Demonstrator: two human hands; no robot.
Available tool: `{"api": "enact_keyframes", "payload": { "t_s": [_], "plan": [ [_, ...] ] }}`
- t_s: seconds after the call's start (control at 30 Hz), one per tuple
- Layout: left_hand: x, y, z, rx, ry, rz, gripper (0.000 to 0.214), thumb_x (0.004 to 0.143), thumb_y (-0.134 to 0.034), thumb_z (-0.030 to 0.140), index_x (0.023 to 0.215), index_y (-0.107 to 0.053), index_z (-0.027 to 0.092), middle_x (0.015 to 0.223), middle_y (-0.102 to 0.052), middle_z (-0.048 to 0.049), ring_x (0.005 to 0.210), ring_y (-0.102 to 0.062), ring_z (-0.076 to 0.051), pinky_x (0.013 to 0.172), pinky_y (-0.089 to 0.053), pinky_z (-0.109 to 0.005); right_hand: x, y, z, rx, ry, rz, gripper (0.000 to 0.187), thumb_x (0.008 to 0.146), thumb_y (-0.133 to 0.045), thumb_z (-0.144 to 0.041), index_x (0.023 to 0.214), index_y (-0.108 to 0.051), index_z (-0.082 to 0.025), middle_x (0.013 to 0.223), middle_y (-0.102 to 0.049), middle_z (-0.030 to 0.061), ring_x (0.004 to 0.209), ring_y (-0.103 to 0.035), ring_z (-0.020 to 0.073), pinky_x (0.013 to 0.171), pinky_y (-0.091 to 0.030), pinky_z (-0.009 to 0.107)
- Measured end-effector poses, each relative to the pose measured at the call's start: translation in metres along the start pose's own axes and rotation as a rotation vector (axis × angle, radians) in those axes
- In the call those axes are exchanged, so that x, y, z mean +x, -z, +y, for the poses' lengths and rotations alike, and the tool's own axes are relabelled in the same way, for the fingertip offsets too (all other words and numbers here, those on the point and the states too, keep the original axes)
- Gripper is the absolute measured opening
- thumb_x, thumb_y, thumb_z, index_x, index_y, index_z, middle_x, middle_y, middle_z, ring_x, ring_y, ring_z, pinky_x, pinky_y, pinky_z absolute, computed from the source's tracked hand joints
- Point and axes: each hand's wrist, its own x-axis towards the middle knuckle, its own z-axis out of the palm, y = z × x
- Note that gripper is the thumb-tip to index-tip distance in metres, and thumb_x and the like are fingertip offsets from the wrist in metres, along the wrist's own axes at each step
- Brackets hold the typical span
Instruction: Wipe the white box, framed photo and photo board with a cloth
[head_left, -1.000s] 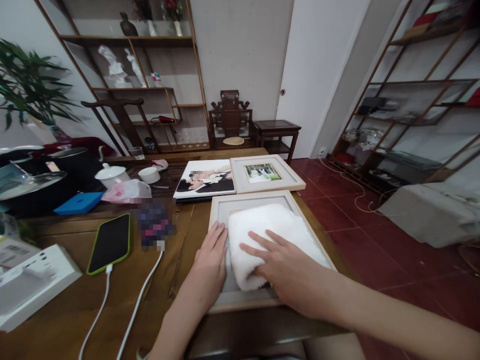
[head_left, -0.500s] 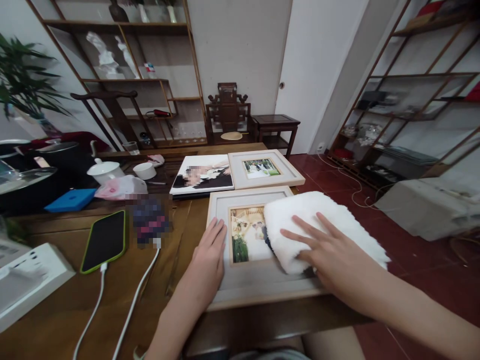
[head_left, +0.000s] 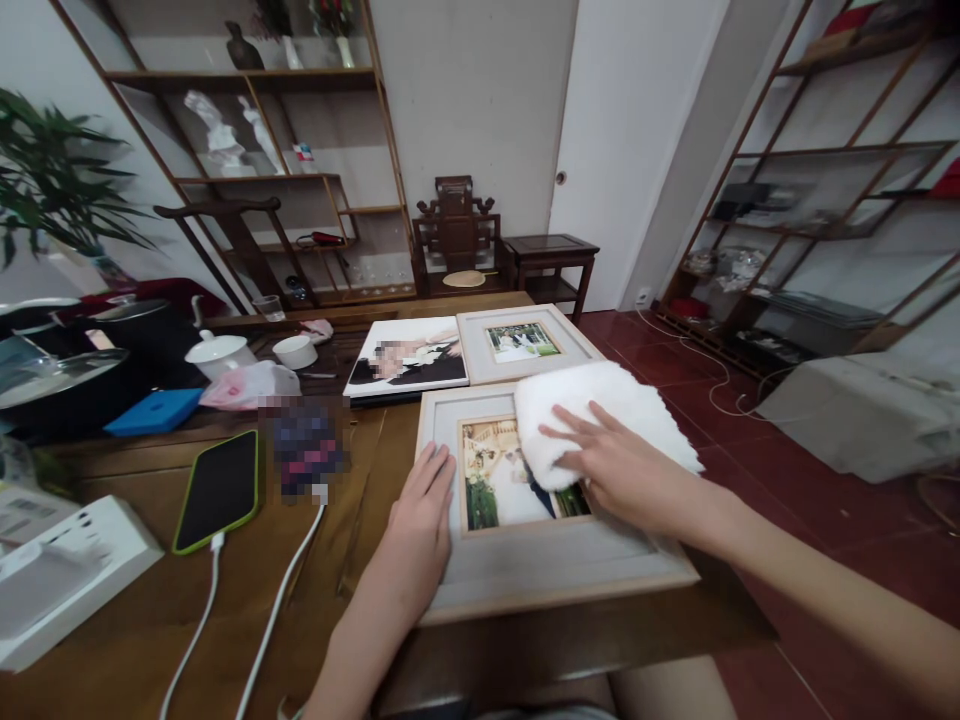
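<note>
A light wooden picture frame [head_left: 517, 580] with a pale mat and a wedding photo lies flat at the table's front edge. My left hand [head_left: 424, 515] rests on its left border, fingers stretched out and close together, the thumb not visible. Over the frame's upper right part, a fluffy white cloth [head_left: 637, 400] covers some of the photo and hangs past the right border. My right hand [head_left: 607, 460] has hold of the cloth, its fingers spread across the top and pressing it down.
Behind lie a second framed photo [head_left: 472, 370] and a photo panel [head_left: 367, 380]. To the left are a phone [head_left: 217, 490] on a white cable, a power strip [head_left: 82, 570], a blue box [head_left: 154, 411], a plastic bag [head_left: 251, 385], a white teapot [head_left: 219, 352] and dark pots [head_left: 67, 390].
My right hand has slid the cloth up and to the left over the frame, uncovering the photo's lower right and the frame's lower right corner. My left hand stays on the left border.
</note>
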Motion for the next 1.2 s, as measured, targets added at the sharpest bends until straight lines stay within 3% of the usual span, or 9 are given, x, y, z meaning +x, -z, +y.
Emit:
{"api": "enact_keyframes", "payload": {
  "t_s": [0.1, 0.2, 0.37, 0.53, 0.67, 0.87, 1.03, 1.2],
  "plan": [
    [-0.001, -0.001, 0.000, 0.011, -0.003, 0.008, 0.039, 0.089, -0.034, 0.012, 0.123, -0.052, 0.016, 0.135, -0.051, -0.0140, 0.132, -0.037, -0.025, 0.104, -0.037, -0.051, -0.022, 0.006, -0.022, 0.097, 0.060, -0.078, 0.049, 0.059, -0.045, 0.003, 0.096, -0.069, -0.018, 0.138, -0.047, 0.0076, 0.135, -0.026, 0.0257, 0.110, -0.016, 0.051],
    [-0.001, 0.000, -0.002, 0.015, -0.034, -0.019, 0.042, 0.088, -0.034, 0.010, 0.126, -0.050, 0.016, 0.136, -0.049, -0.0143, 0.133, -0.035, -0.026, 0.103, -0.037, -0.053, -0.027, 0.006, -0.033, 0.135, 0.059, -0.082, 0.047, 0.061, -0.046, 0.002, 0.097, -0.068, -0.017, 0.137, -0.048, 0.0102, 0.133, -0.030, 0.0248, 0.110, -0.018, 0.049],
    [-0.001, 0.004, -0.001, 0.011, -0.046, -0.060, 0.043, 0.088, -0.034, 0.010, 0.128, -0.048, 0.016, 0.138, -0.048, -0.0136, 0.134, -0.033, -0.025, 0.103, -0.037, -0.052, 0.011, 0.000, -0.013, 0.063, 0.008, -0.008, 0.053, 0.065, -0.043, 0.004, 0.112, -0.062, -0.014, 0.136, -0.047, 0.0160, 0.133, -0.030, 0.0252, 0.108, -0.022, 0.050],
    [-0.001, 0.002, 0.001, 0.007, -0.025, -0.001, 0.040, 0.089, -0.034, 0.011, 0.126, -0.050, 0.014, 0.135, -0.051, -0.0153, 0.133, -0.035, -0.026, 0.103, -0.038, -0.051, 0.036, -0.002, 0.006, 0.041, 0.083, -0.008, 0.048, 0.067, -0.041, 0.004, 0.108, -0.062, -0.010, 0.133, -0.049, 0.0209, 0.135, -0.027, 0.0248, 0.108, -0.021, 0.050],
    [-0.002, -0.001, 0.002, 0.032, -0.006, 0.004, 0.043, 0.087, -0.034, 0.009, 0.126, -0.049, 0.014, 0.135, -0.051, -0.0150, 0.132, -0.036, -0.026, 0.103, -0.039, -0.050, 0.012, 0.003, -0.011, 0.108, 0.128, -0.028, 0.051, 0.066, -0.040, 0.005, 0.109, -0.061, -0.011, 0.135, -0.046, 0.0215, 0.133, -0.031, 0.0254, 0.108, -0.021, 0.049],
    [-0.001, 0.003, 0.003, 0.060, -0.016, -0.062, 0.046, 0.085, -0.033, 0.006, 0.128, -0.047, 0.011, 0.138, -0.048, -0.0163, 0.134, -0.033, -0.027, 0.102, -0.040, -0.050, -0.017, 0.010, -0.043, 0.198, 0.195, -0.040, 0.042, 0.067, -0.044, 0.000, 0.099, -0.064, -0.017, 0.129, -0.054, 0.0131, 0.127, -0.040, 0.0247, 0.107, -0.027, 0.044],
    [-0.001, 0.005, 0.002, 0.051, -0.026, -0.065, 0.046, 0.085, -0.035, 0.006, 0.129, -0.047, 0.012, 0.138, -0.047, -0.0157, 0.133, -0.034, -0.027, 0.102, -0.040, -0.049, 0.016, 0.003, -0.029, 0.116, 0.168, 0.007, 0.047, 0.068, -0.042, 0.003, 0.109, -0.060, -0.011, 0.129, -0.052, 0.0191, 0.129, -0.036, 0.0271, 0.106, -0.028, 0.046],
    [0.000, 0.004, 0.001, 0.029, -0.045, -0.047, 0.043, 0.087, -0.035, 0.008, 0.127, -0.049, 0.011, 0.136, -0.050, -0.0167, 0.132, -0.035, -0.027, 0.103, -0.039, -0.049, 0.057, -0.001, -0.018, 0.050, 0.190, 0.010, 0.043, 0.072, -0.039, 0.003, 0.108, -0.058, -0.008, 0.118, -0.058, 0.0227, 0.125, -0.041, 0.0291, 0.098, -0.033, 0.049]
  ]
}}
